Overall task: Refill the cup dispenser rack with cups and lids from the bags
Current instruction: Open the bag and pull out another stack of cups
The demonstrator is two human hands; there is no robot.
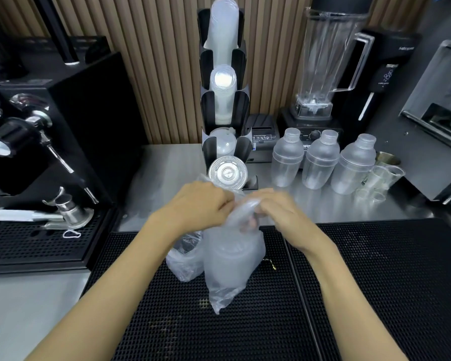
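Both hands, left (201,201) and right (276,212), pinch the top of a bag (232,259) upright on the mat (375,282). Second bag (184,259) touches its left. Rack (225,100) just behind, shakers (323,160) to its right.

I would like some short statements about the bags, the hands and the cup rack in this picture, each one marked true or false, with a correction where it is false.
1. Both hands grip the top of one plastic bag. True: the left hand and right hand pinch the mouth of the front bag.
2. A second bag lies beside it on the black mat. True.
3. The dispenser rack stands to the right of the blender. False: it stands to the blender's left.
4. Five shakers stand on the counter. False: three shakers stand there.
5. The rack's lowest slot shows a clear lid facing outward. True.
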